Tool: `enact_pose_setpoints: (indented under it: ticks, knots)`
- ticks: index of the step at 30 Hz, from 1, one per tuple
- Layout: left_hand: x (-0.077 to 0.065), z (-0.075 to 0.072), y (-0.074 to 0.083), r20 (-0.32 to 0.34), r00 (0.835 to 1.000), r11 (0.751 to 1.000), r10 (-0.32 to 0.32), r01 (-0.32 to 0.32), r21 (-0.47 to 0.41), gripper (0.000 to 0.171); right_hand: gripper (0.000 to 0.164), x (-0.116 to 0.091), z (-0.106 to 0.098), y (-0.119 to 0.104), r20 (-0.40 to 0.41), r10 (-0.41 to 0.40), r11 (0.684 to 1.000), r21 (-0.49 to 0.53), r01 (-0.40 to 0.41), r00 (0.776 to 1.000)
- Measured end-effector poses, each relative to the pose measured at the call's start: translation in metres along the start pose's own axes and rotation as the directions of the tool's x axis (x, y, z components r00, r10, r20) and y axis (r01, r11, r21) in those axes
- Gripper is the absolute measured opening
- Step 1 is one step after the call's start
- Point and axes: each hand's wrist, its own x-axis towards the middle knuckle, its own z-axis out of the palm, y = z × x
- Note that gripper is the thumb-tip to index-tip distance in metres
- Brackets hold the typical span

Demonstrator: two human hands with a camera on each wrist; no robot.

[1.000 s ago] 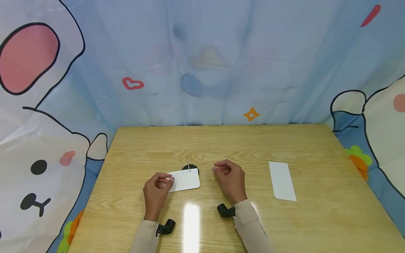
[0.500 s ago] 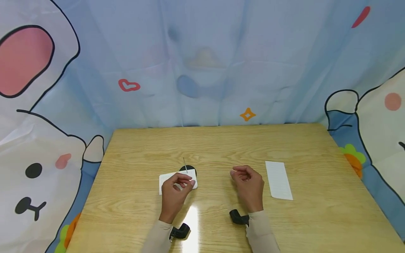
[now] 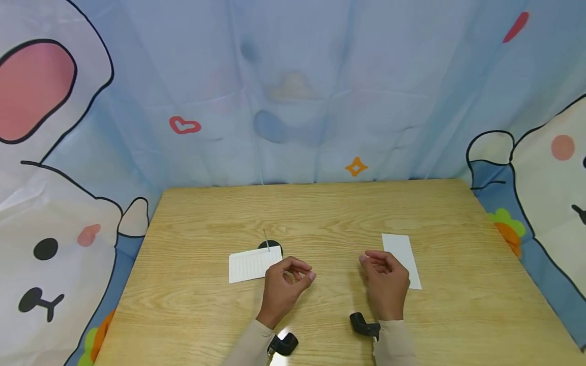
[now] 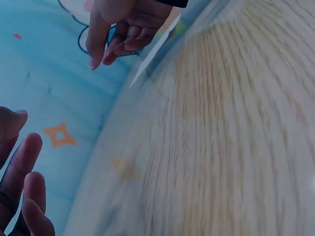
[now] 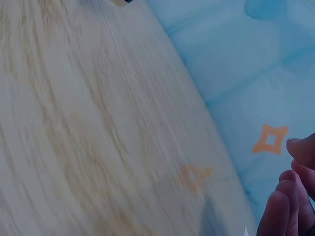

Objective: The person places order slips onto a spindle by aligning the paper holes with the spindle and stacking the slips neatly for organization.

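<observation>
My left hand (image 3: pixel 283 287) hovers over the middle of the table, fingers loosely curled, with thumb and forefinger apart in the left wrist view and nothing between them. Its knuckles overlap the right end of a white lined card (image 3: pixel 249 265). That card lies slantwise at a paper spike, whose thin metal rod (image 3: pixel 266 240) stands up at the card's far edge and whose round black base (image 3: pixel 273 244) shows behind it. My right hand (image 3: pixel 388 284), also loosely curled and holding nothing visible, is over the table beside a second white sheet (image 3: pixel 405 254), partly covering it.
The wooden table (image 3: pixel 206 213) runs back to a blue curtain (image 3: pixel 297 61) printed with cartoon animals. On each wrist sits a black camera, the left one (image 3: pixel 285 344) and the right one (image 3: pixel 363 325).
My left hand has moved right, off the lined card and past the spike. My right hand has shifted right to the second sheet. The card and the spike stay in place.
</observation>
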Motion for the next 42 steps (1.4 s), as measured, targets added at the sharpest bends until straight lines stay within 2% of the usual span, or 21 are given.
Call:
enact_pose_setpoints:
  ticks: [3, 9, 14, 18, 23, 29, 38, 42]
  knots:
    - [0.003, 0.009, 0.001, 0.04, 0.999, 1.0, 0.012, -0.012, -0.001, 0.011, 0.019, 0.003, -0.01, 0.004, -0.033, 0.019, 1.0, 0.002, -0.019, 0.999]
    - [0.012, 0.024, 0.007, 0.096, 0.995, 0.999, 0.035, -0.034, -0.013, 0.009, 0.021, 0.003, -0.027, 0.004, -0.087, 0.062, 0.995, -0.079, -0.069, 0.994]
    - [0.022, 0.039, 0.009, 0.145, 0.987, 0.997, 0.075, -0.074, -0.013, 0.011, 0.024, 0.003, -0.038, 0.006, -0.127, 0.1, 0.973, -0.193, -0.124, 0.987]
    - [0.029, 0.05, 0.01, 0.184, 0.978, 0.995, 0.099, -0.101, -0.001, 0.012, 0.03, 0.002, -0.045, 0.008, -0.151, 0.137, 0.957, -0.235, -0.17, 0.979]
    - [0.039, 0.064, 0.012, 0.225, 0.967, 0.992, 0.117, -0.127, 0.028, 0.013, 0.036, 0.002, -0.054, 0.013, -0.158, 0.163, 0.944, -0.262, -0.201, 0.974]
    - [0.056, 0.076, 0.018, 0.275, 0.954, 0.988, 0.12, -0.142, 0.062, 0.015, 0.042, 0.002, -0.064, 0.023, -0.189, 0.145, 0.933, -0.3, -0.198, 0.971]
    - [0.08, 0.095, 0.023, 0.37, 0.92, 0.984, 0.13, -0.166, 0.066, 0.02, 0.054, 0.002, -0.074, 0.027, -0.197, 0.187, 0.934, -0.266, -0.236, 0.962]
    - [0.088, 0.102, 0.023, 0.373, 0.917, 0.982, 0.138, -0.174, 0.066, 0.02, 0.055, 0.001, -0.075, 0.025, -0.179, 0.185, 0.934, -0.273, -0.229, 0.966]
